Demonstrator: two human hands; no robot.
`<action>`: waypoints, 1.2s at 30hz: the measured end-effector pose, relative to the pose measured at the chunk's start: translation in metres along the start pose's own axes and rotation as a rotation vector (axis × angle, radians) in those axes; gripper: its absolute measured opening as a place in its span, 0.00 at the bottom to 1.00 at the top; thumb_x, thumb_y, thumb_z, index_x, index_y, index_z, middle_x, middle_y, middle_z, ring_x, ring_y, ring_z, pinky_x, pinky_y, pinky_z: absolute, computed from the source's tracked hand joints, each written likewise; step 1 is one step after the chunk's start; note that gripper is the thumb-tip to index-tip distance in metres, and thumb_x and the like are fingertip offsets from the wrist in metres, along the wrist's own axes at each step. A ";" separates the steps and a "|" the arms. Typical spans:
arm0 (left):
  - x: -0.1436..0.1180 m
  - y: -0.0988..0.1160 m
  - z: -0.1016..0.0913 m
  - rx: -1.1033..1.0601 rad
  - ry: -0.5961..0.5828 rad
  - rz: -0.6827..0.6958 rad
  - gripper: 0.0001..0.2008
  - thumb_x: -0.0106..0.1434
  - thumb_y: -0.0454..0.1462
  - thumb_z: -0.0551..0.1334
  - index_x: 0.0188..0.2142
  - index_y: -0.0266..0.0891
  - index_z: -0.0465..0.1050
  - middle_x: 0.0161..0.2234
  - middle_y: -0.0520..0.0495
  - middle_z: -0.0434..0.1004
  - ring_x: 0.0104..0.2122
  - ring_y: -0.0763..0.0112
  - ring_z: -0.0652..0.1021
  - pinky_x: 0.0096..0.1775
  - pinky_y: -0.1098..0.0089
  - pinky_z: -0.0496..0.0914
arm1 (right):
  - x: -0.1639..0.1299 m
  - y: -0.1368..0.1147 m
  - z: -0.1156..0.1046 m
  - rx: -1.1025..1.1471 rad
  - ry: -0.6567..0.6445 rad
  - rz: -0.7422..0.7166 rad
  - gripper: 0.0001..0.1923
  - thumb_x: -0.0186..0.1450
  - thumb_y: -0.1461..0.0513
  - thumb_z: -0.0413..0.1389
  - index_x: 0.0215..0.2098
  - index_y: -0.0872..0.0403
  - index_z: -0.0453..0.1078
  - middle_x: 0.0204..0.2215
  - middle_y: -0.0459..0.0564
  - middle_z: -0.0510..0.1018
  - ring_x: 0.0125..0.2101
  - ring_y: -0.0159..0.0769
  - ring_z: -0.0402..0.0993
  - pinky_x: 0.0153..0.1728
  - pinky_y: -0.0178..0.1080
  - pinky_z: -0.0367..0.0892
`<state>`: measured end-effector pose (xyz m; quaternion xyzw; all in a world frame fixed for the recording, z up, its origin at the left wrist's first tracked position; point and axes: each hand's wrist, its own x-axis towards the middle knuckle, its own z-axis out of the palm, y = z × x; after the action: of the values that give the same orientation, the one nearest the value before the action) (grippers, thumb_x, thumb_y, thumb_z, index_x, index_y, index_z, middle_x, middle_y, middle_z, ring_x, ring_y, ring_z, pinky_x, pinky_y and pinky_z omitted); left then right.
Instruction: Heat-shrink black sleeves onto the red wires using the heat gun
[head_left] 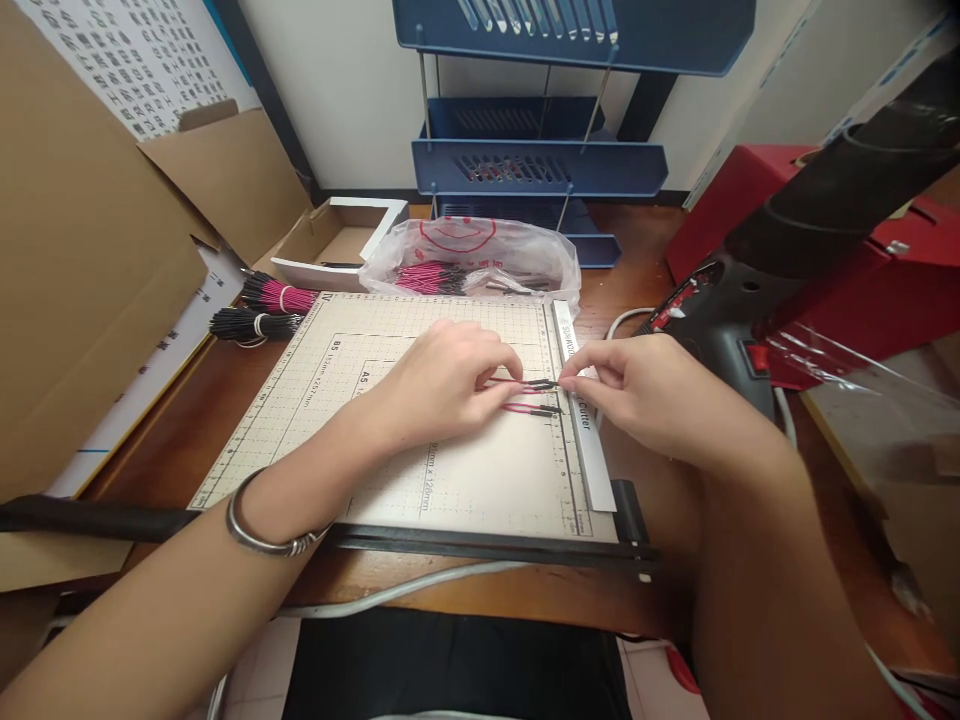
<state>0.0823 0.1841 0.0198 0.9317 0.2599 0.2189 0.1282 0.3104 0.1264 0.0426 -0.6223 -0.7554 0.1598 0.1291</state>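
My left hand (pixel 442 385) rests on a paper cutter board (pixel 480 480) with a printed grid and pinches a thin pink wire (pixel 517 381) with a black sleeved tip. My right hand (pixel 637 395) pinches the black tip of that same wire from the right, at the board's white ruler strip (pixel 589 440). A second pink wire (pixel 529 409) with a black tip lies on the board just below, under my left fingers. A metal bangle sits on my left wrist.
Bundles of pink wires (pixel 277 296) and black wires (pixel 251 324) lie at the board's far left corner. A plastic bag (pixel 480 255) holds more wires behind the board. Cardboard boxes (pixel 90 270) stand left, a blue tray rack (pixel 536 165) behind, a black tool (pixel 750 300) and red box right.
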 end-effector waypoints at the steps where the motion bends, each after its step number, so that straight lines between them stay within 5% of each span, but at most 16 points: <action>1: 0.000 0.001 0.002 -0.012 -0.015 0.010 0.05 0.66 0.35 0.64 0.36 0.39 0.81 0.29 0.50 0.79 0.30 0.68 0.75 0.37 0.65 0.62 | 0.000 0.002 0.000 -0.004 -0.010 0.006 0.11 0.67 0.58 0.54 0.35 0.50 0.80 0.18 0.42 0.66 0.21 0.27 0.59 0.28 0.34 0.51; 36: 0.001 0.000 -0.003 0.052 -0.121 -0.080 0.05 0.64 0.33 0.65 0.35 0.39 0.82 0.27 0.49 0.79 0.30 0.66 0.76 0.37 0.64 0.63 | 0.004 -0.001 0.006 -0.017 -0.095 0.068 0.09 0.64 0.60 0.57 0.35 0.47 0.81 0.21 0.43 0.71 0.24 0.27 0.63 0.27 0.33 0.53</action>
<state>0.0817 0.1851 0.0230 0.9351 0.2944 0.1502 0.1279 0.3068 0.1297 0.0377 -0.6405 -0.7402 0.1873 0.0823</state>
